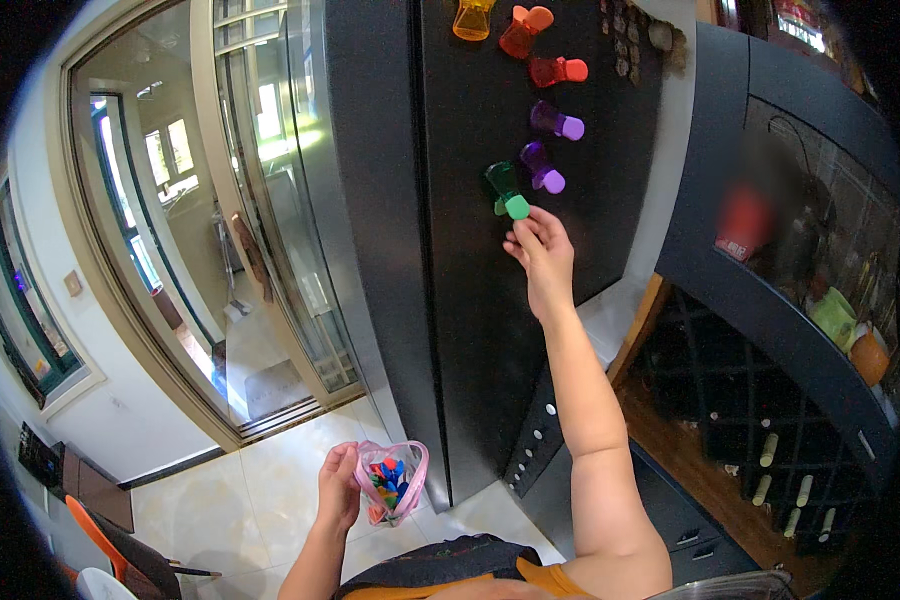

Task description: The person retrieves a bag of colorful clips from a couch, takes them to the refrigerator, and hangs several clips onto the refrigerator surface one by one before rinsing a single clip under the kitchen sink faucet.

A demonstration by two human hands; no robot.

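Observation:
My right hand point(546, 259) reaches up to a dark surface, thumb and fingers at the light-green tip of a green plastic clip point(504, 184). Two purple clips point(547, 169) point(557, 121) sit just above it. Higher up are a red clip point(559, 71), an orange-red clip point(523, 31) and a yellow-orange clip point(472, 19), all on the same surface. Low in front of me, my left hand point(339, 484) grips the rim of an open pink-edged clear pouch point(418, 480). Blue, red, green and orange small plastic pieces point(388, 480) lie inside it.
A tall dark cabinet or fridge panel point(480, 337) bears the clips. Left of it stands a sliding glass door point(285, 187). On the right are a dark cabinet with a glass-like front point(817, 225) and a lattice rack with bottles point(769, 450). An orange-edged chair point(97, 525) stands at lower left.

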